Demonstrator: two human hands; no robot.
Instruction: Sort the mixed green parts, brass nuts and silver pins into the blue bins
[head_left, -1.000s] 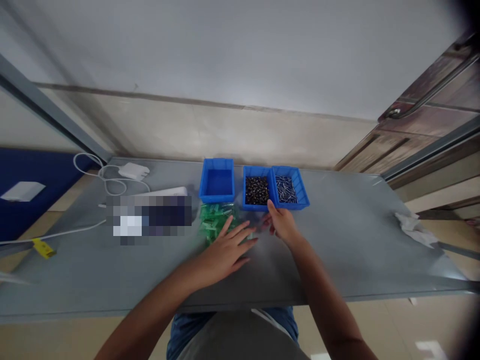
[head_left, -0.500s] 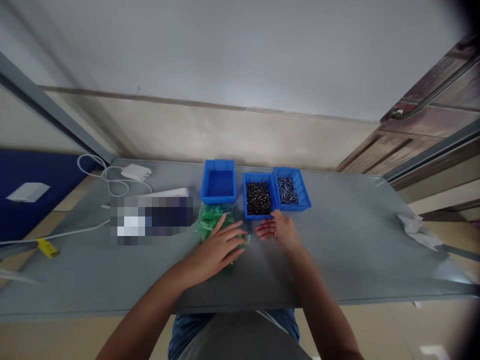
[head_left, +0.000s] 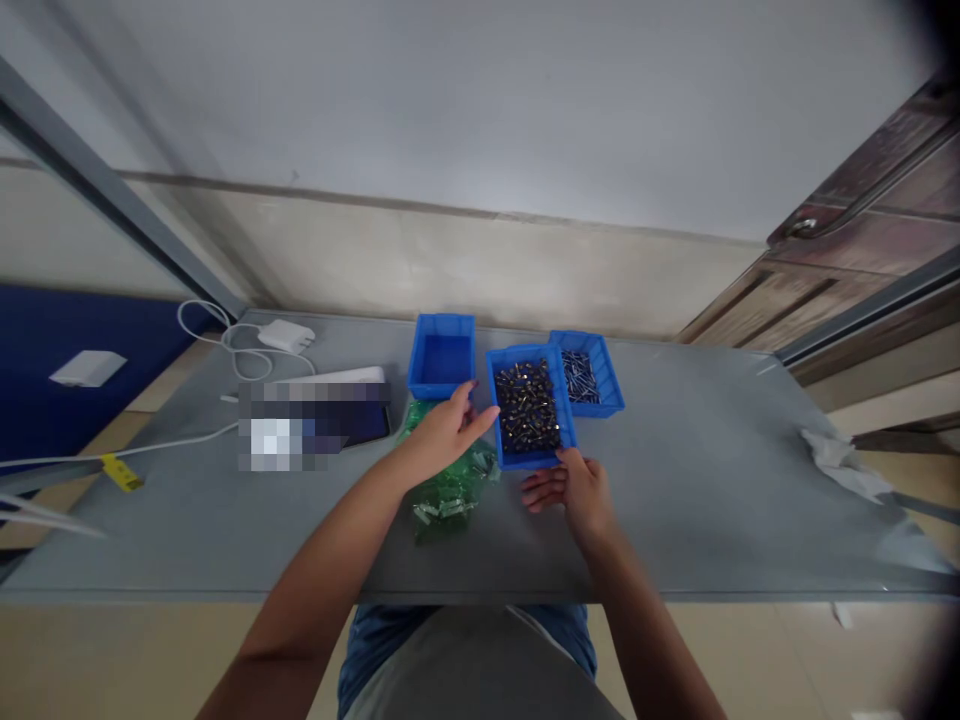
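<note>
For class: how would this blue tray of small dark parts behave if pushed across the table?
The blue plastic tray probably slides easily on the smooth grey tabletop. Its loose dark parts could spill if jerked, since it looks shallow and open.

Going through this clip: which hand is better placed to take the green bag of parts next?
Probably the left: the left hand is right over the green plastic bag, while the right hand sits further off, at the near edge of the blue bin.
</note>
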